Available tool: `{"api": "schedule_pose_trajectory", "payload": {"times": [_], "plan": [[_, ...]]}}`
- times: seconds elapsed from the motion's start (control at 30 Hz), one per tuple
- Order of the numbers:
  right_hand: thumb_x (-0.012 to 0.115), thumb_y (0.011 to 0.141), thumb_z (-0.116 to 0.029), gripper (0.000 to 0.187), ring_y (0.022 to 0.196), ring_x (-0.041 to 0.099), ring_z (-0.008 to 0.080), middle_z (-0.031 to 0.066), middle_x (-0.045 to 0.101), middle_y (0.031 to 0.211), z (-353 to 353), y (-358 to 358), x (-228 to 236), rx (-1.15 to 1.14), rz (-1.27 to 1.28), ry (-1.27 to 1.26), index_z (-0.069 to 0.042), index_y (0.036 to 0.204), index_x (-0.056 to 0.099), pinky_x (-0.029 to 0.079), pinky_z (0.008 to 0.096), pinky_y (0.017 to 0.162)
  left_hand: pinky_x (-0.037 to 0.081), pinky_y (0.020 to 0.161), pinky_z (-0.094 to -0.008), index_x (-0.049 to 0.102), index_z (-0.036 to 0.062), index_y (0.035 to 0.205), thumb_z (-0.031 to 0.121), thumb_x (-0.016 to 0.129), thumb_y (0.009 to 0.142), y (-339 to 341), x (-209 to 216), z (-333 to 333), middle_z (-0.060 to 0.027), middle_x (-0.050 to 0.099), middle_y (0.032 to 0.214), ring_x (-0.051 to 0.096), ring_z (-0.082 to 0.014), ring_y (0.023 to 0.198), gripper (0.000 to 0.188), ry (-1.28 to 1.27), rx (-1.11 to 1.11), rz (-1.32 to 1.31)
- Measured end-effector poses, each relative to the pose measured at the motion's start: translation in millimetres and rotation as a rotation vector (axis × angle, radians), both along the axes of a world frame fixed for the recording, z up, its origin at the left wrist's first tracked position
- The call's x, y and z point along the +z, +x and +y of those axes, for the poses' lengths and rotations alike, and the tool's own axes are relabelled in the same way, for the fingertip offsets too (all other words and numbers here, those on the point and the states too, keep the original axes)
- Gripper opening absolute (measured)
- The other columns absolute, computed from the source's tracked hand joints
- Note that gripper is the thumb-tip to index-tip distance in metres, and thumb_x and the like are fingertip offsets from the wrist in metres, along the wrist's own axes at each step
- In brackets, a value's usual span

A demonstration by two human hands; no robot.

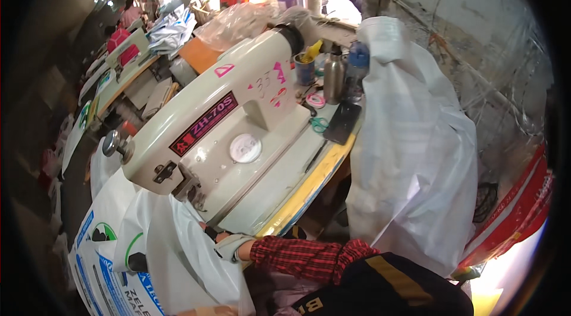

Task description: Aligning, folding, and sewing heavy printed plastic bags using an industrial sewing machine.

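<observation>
At the fingertips of your right hand lies the sack, spreading left and nearer to you, with the sewing machine standing ahead of that hand on the table. Ahead and to the right of the hand, along the table's edge, lie the phone and, just left of it, the scissors, with the metal bottle behind them and the cup to that bottle's left. Well to the hand's right, past the table's edge, you have the big bundle, and the bag farther right
</observation>
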State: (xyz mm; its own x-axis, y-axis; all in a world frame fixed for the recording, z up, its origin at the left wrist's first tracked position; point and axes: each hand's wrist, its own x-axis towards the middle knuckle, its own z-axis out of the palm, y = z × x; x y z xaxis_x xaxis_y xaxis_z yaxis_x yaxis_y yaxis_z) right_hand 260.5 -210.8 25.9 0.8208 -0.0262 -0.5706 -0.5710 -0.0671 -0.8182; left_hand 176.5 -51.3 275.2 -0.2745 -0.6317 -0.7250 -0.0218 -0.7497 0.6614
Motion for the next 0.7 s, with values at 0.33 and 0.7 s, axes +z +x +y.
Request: {"api": "schedule_pose_trajectory", "payload": {"times": [0.33, 0.7], "plan": [[0.062, 0.063, -0.024, 0.018, 0.077, 0.058, 0.0228, 0.0085, 0.060, 0.076, -30, -115, 119, 0.582, -0.603, -1.009, -0.009, 0.073, 0.062, 0.044, 0.0318, 0.075, 0.049, 0.066, -0.0332, 0.066, 0.0030, 0.090, 0.009, 0.050, 0.078, 12, 98, 18, -0.0164, 0.065, 0.084, 0.063, -0.0245, 0.073, 0.021, -0.185, -0.383, -0.951], [0.036, 0.087, -0.053, 0.061, 0.103, 0.054, 0.0382, 0.0214, 0.058, 0.108, 22, -121, 87, -0.259, -0.147, -0.248, -0.003, 0.118, 0.052, 0.041, 0.0399, 0.088, 0.049, 0.063, -0.0411, 0.063, 0.0063, 0.070, 0.029, 0.064, 0.068, -86, 79, -19, -0.0166, 0.061, 0.072, 0.061, -0.0340, 0.071, 0.023, -0.277, -0.978, -0.929]]}}
